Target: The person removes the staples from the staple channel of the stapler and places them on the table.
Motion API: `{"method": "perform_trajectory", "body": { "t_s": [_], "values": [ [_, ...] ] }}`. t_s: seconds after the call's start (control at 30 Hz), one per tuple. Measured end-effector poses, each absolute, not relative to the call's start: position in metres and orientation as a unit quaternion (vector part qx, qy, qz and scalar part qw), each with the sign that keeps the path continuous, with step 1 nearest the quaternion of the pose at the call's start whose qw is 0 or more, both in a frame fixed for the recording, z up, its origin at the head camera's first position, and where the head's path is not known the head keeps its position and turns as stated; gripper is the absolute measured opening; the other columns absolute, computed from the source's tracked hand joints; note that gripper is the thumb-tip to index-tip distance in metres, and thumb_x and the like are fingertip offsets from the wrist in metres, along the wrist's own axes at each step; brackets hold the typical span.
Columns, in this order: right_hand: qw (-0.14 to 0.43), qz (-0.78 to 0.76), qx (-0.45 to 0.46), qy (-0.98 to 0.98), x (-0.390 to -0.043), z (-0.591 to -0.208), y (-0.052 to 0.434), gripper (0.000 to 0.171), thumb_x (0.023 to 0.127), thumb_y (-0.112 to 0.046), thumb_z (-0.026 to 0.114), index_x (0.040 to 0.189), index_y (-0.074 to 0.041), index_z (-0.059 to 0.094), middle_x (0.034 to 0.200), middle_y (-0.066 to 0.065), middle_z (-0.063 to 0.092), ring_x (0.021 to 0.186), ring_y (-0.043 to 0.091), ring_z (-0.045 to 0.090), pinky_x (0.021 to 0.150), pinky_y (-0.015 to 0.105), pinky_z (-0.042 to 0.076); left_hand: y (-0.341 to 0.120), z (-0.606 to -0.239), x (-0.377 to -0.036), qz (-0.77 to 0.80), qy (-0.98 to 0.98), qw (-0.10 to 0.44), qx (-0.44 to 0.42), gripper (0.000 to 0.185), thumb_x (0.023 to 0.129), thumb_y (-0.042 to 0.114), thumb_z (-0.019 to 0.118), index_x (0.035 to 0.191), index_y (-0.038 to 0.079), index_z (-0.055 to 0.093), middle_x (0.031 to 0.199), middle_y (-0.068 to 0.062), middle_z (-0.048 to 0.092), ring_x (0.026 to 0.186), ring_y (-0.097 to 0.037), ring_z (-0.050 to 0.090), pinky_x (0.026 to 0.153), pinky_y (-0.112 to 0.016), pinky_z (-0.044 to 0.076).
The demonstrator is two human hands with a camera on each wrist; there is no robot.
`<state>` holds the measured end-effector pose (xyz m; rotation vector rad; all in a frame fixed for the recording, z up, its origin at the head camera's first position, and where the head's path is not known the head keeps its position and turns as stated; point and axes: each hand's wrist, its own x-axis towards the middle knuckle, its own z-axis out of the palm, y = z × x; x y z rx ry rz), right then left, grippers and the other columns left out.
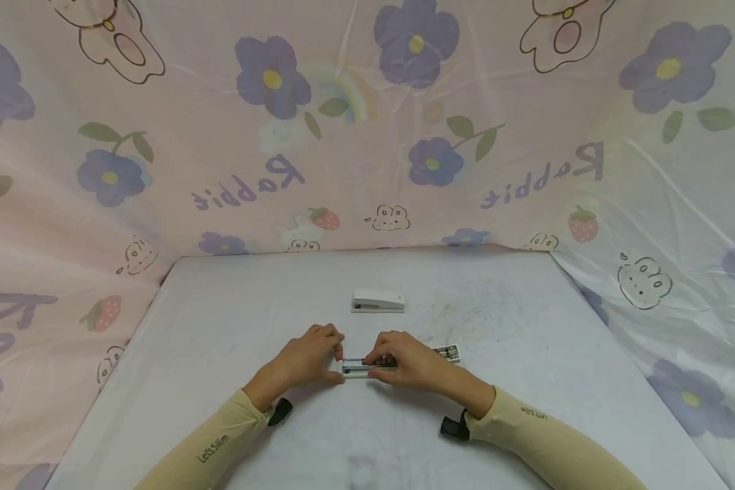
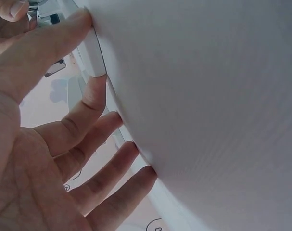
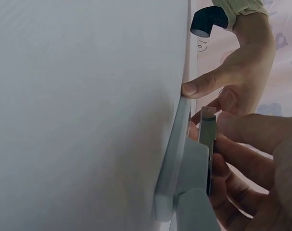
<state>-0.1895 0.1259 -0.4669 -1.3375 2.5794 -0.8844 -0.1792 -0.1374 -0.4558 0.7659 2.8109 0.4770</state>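
The opened white plastic stapler [image 1: 363, 367] lies flat on the pale grey table [image 1: 220, 320], near its front middle, held between both hands. The left hand [image 1: 309, 359] steadies its left end: the left wrist view shows the thumb [image 2: 49, 38] and a fingertip [image 2: 95, 94] pinching the white body, with the other fingers resting straight against the table. The right hand [image 1: 404, 364] curls over the other end, and in the right wrist view its fingers [image 3: 251, 132] are closed about the thin grey metal staple rail [image 3: 207, 130] that stands up from the base.

Judging by this, the step in hand looks like work on the staple channel, loading or seating something in it; whether any staples are in it cannot be told. The next move would call for keeping the base pinned still while the right fingers work along the narrow rail.

Just beyond the right hand, a small printed box [image 1: 448, 352] lies on the table. Farther back sits a second white stapler [image 1: 378, 301], closed and well apart from the hands. A pink cloth printed with purple flowers [image 1: 416, 41] hangs behind and beside the table.
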Motion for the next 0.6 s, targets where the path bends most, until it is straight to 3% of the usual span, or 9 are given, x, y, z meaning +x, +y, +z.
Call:
{"method": "perform_trajectory", "body": {
  "t_s": [0.37, 0.6],
  "values": [
    [0.096, -0.341, -0.427, 0.832, -0.1901, -0.4676, 0.1286, 0.023, 0.102, -0.024, 0.078, 0.121, -0.011, 0.081, 0.102, -0.008, 0.066, 0.084, 0.003, 0.053, 0.075, 0.024, 0.05, -0.1381, -0.4579, -0.1789, 0.157, 0.949, 0.088, 0.259, 0.033, 0.082, 0.035, 0.096, 0.091, 0.02, 0.067, 0.141, -0.008, 0.062, 0.137, -0.037, 0.054, 0.081, -0.057, 0.061],
    [0.09, -0.342, -0.425, 0.833, -0.1908, -0.4692, 0.1287, 0.021, 0.102, -0.024, 0.077, 0.12, -0.015, 0.081, 0.104, -0.011, 0.067, 0.086, 0.002, 0.054, 0.077, 0.025, 0.05, -0.137, -0.4558, -0.1785, 0.159, 0.949, 0.09, 0.257, 0.033, 0.083, 0.034, 0.096, 0.091, 0.02, 0.067, 0.139, -0.008, 0.062, 0.137, -0.036, 0.054, 0.079, -0.056, 0.061]
  ]
}}
